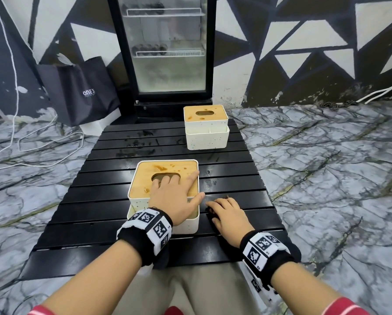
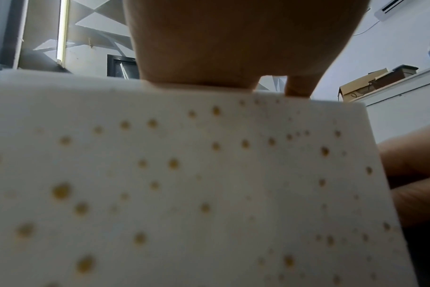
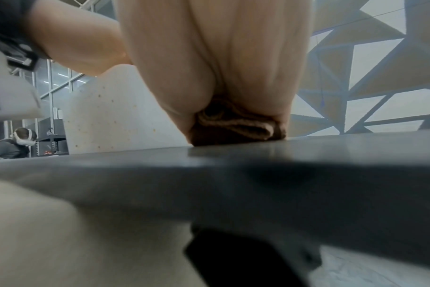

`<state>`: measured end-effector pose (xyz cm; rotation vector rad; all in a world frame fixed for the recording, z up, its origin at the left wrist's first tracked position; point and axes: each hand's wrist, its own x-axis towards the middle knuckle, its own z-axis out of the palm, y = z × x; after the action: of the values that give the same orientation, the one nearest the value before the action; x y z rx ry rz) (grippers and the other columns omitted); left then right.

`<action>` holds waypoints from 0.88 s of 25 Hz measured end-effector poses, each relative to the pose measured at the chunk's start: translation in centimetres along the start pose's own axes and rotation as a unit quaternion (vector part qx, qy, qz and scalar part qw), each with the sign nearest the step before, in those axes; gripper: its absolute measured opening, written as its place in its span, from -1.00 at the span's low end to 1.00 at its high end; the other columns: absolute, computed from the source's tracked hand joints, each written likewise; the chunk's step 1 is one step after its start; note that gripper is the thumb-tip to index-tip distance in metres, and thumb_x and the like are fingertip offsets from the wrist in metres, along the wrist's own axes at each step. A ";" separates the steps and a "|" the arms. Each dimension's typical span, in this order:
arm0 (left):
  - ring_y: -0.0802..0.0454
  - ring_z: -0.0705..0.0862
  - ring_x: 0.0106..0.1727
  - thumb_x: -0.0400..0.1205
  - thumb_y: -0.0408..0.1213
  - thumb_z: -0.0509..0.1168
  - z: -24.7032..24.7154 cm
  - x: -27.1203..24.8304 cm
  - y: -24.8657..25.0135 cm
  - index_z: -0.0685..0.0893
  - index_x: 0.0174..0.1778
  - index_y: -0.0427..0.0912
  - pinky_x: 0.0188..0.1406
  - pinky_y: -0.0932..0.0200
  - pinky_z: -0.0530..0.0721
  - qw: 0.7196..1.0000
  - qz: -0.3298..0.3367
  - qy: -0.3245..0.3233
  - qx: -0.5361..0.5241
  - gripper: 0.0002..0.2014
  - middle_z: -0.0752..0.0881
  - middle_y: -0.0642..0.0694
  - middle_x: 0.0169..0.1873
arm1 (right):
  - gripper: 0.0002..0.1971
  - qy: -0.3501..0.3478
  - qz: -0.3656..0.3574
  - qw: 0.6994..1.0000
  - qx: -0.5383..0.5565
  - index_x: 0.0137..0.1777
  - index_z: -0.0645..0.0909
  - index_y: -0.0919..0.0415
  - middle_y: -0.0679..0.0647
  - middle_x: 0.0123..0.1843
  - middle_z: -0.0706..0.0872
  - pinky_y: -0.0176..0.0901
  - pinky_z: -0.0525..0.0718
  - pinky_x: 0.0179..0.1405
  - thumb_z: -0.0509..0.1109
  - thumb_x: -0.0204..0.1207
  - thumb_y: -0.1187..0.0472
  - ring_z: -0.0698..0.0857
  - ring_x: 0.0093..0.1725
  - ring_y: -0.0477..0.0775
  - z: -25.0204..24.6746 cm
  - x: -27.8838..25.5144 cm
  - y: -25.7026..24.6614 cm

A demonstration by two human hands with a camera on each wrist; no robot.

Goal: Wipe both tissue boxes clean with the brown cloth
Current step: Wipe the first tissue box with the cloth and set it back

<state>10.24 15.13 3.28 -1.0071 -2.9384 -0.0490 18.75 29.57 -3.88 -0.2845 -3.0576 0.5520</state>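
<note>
From the head view, the person is sitting at a black slatted tabletop (image 1: 236,178) with both hands out in front. The left hand (image 1: 174,194) is lying flat on the wooden lid of the near tissue box (image 1: 145,178), its fingers straight and spread, the middle ones reaching over the edge of the lid's opening and the thumb hanging past the box's right rim. Brown smears are showing on the lid just ahead of the fingertips. Just right of that hand, the right hand (image 1: 228,214) is resting on the tabletop with its fingers curled down over the brown cloth (image 1: 211,211), of which only a dark scrap is peeping out at the fingertips. The far tissue box (image 1: 205,128) is standing well beyond both hands, toward the far edge, its lid also stained. A glass-door fridge (image 1: 167,46) and a dark bag (image 1: 81,92) are standing on the marble floor behind.

From the left wrist, the near box's white speckled wall (image 2: 184,184) is filling the view, with the palm pressing down on its top edge.

From the right wrist, the hand is bunching the brown cloth (image 3: 236,126) against the tabletop (image 3: 307,165), folds of it gathered under the palm and fingers. The near box's wall (image 3: 111,116) is standing just left of the hand.
</note>
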 end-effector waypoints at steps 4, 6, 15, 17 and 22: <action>-0.14 0.42 0.31 0.63 0.30 -0.18 -0.2 0.2 0.1 -0.05 0.62 0.25 0.34 -0.09 0.29 1.000 0.007 0.004 0.005 -0.39 0.50 -0.14 0.31 | -0.53 0.000 0.025 0.998 -0.058 0.52 0.15 -0.05 0.00 0.48 0.30 0.10 0.41 0.32 0.10 0.63 0.18 0.19 0.48 0.17 -0.1 -0.9 -1.2; -0.14 0.43 0.30 0.58 0.32 -0.26 -0.5 0.3 -0.3 -0.04 0.61 0.26 0.33 -0.07 0.30 1.000 0.006 0.015 -0.012 -0.35 0.51 -0.13 0.28 | -0.53 -0.017 0.026 0.998 -0.058 0.52 0.16 -0.05 0.02 0.46 0.32 0.12 0.44 0.28 0.10 0.63 0.19 0.23 0.44 0.20 -0.5 -0.9 -1.1; -0.01 0.43 0.35 0.38 0.35 0.06 -2.2 2.4 -2.3 0.06 0.56 0.37 0.43 -0.08 0.37 0.900 0.019 0.147 -0.411 -0.22 0.52 -0.04 0.29 | -0.60 0.180 0.052 0.923 0.335 0.38 0.39 0.03 0.03 0.31 0.57 -0.25 0.38 0.34 0.29 0.55 0.25 0.51 0.31 0.00 -8.0 1.0 -2.3; 0.02 0.39 0.46 0.38 0.30 0.20 -1.9 2.5 -2.3 0.09 0.56 0.37 0.50 -0.16 0.36 0.862 0.029 0.154 -0.481 -0.21 0.47 -0.01 0.41 | -0.61 0.203 0.033 0.917 0.343 0.35 0.41 0.02 0.01 0.29 0.59 -0.14 0.42 0.37 0.30 0.54 0.25 0.52 0.29 0.00 -8.7 1.1 -3.2; 0.18 0.28 0.53 0.40 0.22 0.26 -2.1 1.1 -2.1 0.09 0.55 0.39 0.56 -0.17 0.30 0.814 0.023 0.142 -0.562 -0.22 0.34 0.19 0.47 | -0.62 0.246 -0.011 0.923 0.297 0.36 0.45 0.05 -0.01 0.32 0.54 -0.18 0.37 0.35 0.28 0.55 0.26 0.46 0.30 0.04 -7.5 0.8 -4.4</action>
<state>8.13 14.05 5.43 -0.9420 -2.4121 -1.8939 17.56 28.26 4.72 -0.3040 -2.2800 1.1568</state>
